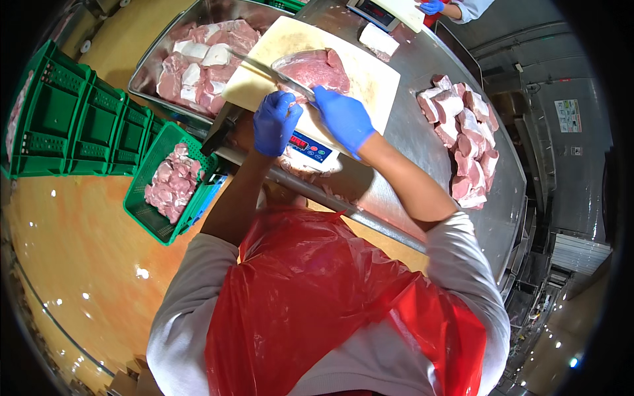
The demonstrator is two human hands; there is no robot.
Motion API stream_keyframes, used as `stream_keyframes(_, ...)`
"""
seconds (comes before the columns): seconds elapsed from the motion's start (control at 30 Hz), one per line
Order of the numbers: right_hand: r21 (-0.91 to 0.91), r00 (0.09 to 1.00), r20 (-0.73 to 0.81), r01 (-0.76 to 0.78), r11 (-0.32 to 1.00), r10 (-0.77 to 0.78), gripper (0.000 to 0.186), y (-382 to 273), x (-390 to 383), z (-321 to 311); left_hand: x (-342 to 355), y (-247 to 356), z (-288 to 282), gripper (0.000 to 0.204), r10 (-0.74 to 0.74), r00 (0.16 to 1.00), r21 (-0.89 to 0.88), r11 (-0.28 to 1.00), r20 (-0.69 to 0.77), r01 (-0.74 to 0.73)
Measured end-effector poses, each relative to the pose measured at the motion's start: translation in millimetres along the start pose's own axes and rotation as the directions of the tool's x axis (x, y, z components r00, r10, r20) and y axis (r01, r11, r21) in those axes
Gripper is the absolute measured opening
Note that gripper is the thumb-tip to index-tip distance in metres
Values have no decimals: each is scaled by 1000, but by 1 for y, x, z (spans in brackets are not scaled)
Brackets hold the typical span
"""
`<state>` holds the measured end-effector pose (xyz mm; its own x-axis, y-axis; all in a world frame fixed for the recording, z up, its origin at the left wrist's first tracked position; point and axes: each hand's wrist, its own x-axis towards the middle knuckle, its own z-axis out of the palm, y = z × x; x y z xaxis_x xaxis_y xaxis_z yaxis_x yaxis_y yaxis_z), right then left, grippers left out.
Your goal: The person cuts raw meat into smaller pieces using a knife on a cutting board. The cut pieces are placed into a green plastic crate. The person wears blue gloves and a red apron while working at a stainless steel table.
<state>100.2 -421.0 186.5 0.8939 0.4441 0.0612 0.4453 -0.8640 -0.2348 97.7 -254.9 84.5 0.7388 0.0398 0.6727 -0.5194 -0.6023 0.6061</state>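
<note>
I'm judging the cutting midway: right hand [345, 120] gripping knife [267, 70] at meat slab [318, 68], left hand [275, 123] balled, chunks [466, 137] lying rightward, tub meat [210, 68] apparently waiting.

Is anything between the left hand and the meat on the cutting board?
Yes: the knife in the right hand. Its blade slants across the near-left side of the meat, between most of it and the left hand.

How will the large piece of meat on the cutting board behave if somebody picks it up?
The piece of meat may be slippery, as its surface looks moist. It would probably sag somewhat, since no bone shows. It seems unlikely to roll, because it lies broadly on the cutting board.
</note>
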Motion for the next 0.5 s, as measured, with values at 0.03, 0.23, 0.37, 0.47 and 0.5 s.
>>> stream_keyframes(0.03, -61, 996, 91, -6, 998, 12, 20, 13, -18, -2, -2, -5, -2, 18, -1, 1000, 27, 1000, 17, 1)
stream_keyframes(0.23, -409, 934, 317, -21, 912, 164, 23, 80, -133, -76, 12, -10, -77, 15, -146, 947, -92, 988, -287, 125)
stream_keyframes(0.37, -69, 990, 4, -137, 988, 138, 21, 83, -169, -79, -30, -91, -156, 17, -222, 871, 286, 885, -438, 369)
stream_keyframes(0.47, 259, 921, -213, -268, 928, 326, 24, 65, -176, -46, -82, -187, -218, 20, -565, 789, 666, 687, 240, 290)
stream_keyframes(0.5, 408, 884, -196, -319, 855, 424, 24, 57, -171, -36, -98, -208, -227, 24, -673, 595, 766, 627, 439, 143)
